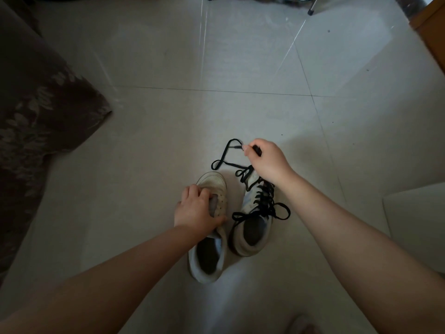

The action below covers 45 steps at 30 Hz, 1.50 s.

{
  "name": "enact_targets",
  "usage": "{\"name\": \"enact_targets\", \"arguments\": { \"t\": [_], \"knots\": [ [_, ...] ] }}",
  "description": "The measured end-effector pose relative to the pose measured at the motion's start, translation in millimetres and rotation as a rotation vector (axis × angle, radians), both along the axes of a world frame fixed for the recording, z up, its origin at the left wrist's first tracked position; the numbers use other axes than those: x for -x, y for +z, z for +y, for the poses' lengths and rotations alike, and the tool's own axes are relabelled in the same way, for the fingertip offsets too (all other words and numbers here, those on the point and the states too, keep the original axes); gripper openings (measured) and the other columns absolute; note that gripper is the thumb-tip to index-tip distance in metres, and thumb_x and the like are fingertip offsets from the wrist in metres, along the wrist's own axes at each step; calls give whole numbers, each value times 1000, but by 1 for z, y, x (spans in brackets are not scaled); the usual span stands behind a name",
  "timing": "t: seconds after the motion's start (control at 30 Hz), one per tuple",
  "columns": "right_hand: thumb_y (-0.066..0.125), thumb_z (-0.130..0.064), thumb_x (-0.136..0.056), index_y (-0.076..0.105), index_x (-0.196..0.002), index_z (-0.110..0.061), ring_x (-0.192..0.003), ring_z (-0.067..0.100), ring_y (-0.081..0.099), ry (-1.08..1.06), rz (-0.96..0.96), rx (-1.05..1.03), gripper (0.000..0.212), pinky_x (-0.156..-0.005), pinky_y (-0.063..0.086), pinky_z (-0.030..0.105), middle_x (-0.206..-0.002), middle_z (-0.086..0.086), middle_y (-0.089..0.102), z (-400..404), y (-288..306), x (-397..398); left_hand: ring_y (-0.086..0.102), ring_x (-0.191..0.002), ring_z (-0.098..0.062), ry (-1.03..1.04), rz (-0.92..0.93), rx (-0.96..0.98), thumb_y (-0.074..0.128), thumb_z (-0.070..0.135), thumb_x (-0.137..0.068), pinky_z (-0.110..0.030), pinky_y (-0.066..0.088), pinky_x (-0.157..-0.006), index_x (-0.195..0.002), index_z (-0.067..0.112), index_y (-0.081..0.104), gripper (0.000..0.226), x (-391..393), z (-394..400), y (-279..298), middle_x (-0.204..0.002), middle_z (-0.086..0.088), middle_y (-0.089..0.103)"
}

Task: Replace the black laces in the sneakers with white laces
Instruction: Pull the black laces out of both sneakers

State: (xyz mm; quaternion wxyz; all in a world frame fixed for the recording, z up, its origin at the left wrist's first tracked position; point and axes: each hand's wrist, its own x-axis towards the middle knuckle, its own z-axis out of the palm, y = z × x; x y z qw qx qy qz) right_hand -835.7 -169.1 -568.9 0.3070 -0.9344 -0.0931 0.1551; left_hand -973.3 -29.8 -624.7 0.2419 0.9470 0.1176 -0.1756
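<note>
— What are the two hands doing?

— The left hand [196, 208] reaches forward on a bare forearm and grips the left sneaker [210, 227] across its middle, fingers curled over the tongue area and thumb along the inner side. That shoe shows bare eyelets, no lace in it.

— And the other one?

— The right hand [265, 160] is raised past the toe of the right sneaker [252, 220], its arm stretched out over that shoe. Its fingers are curled and pinch the loose black lace [226, 153]; one tip of it sticks out at the fingertips and a short piece shows over the knuckles. From the hand the lace loops out to the left and trails back down to the toe of the right sneaker.

— Is the right sneaker laced?

— Yes, a black lace in the shoe [263, 201] criss-crosses the eyelets, tied in a bow near the opening.

— Where do the shoes stand?

— Side by side on the floor [168, 131], toes pointing away from the person, nearly touching.

— And the room?

— Pale glossy tiles with thin joints, dim light. A dark brown patterned fabric [36, 112] fills the left edge. A wooden piece [431, 32] shows at the top right, and thin furniture legs [311, 8] at the top.
</note>
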Motion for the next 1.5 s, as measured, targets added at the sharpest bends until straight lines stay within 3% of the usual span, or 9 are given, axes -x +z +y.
{"name": "enact_targets", "arguments": {
  "t": [0.2,0.4,0.6,0.83,0.97,1.03,1.13,1.3,1.5],
  "knots": [
    [51,-19,-96,65,-93,-12,-63,-12,55,-87,61,-370,16,-66,42,6,-80,-10,63,21,21,-10,30,-124,-18,23,-10,5,65,61,-72,-35,43,-97,-127,23,46,69,1,-1,-1,-123,-1,37],
    [46,-10,-97,63,-104,-5,-81,3,58,47,-11,-180,19,-65,35,-4,-101,4,67,7,8,-12,33,-122,-23,-13,15,-103,64,54,-74,-36,36,-99,-123,20,47,62,2,4,6,-123,-4,38],
    [45,-20,-99,43,-139,-20,-102,10,54,153,169,6,40,-87,36,18,-133,-1,49,-20,-12,1,38,-122,-26,-233,-200,-146,56,37,-84,-36,33,-99,-120,18,54,40,-6,-11,20,-123,-5,46],
    [56,-21,-93,65,-108,-17,-92,12,61,125,210,-39,18,-84,48,27,-102,-1,66,-63,-20,28,56,-110,-14,-281,6,196,59,43,-88,-25,44,-90,-130,22,52,47,-24,-31,37,-121,2,60],
    [53,-38,-93,62,-99,-10,-88,20,61,-219,153,-6,30,-80,49,34,-94,4,65,-100,-29,55,58,-110,-17,-282,238,244,72,37,-79,-28,48,-93,-133,17,45,64,-26,-48,33,-124,-4,59],
    [47,-44,-95,60,-96,-9,-84,24,64,-393,370,-124,37,-77,55,41,-90,8,64,-112,-32,73,60,-106,-19,-272,239,190,72,29,-80,-31,51,-91,-129,16,46,57,-27,-53,30,-120,-5,61],
    [42,-34,-100,56,-86,-14,-60,16,64,-487,651,-413,28,-54,54,29,-77,7,62,-113,-35,95,64,-96,-18,-212,181,144,63,19,-85,-33,54,-85,-119,16,53,36,-26,-60,26,-110,-6,66],
    [47,-3,-96,59,-91,-15,-64,7,57,-396,469,-491,18,-58,45,13,-79,2,62,-122,-52,105,61,-63,-4,-235,206,214,52,11,-93,-16,53,-70,-116,13,60,25,-23,-66,21,-97,-2,69],
    [62,-28,-86,62,-85,-11,-75,13,57,-196,143,-238,17,-65,42,14,-87,1,55,-134,-67,104,56,-44,4,-219,178,360,59,19,-92,-11,49,-55,-125,14,57,33,-22,-51,26,-87,7,67]
  ]
}}
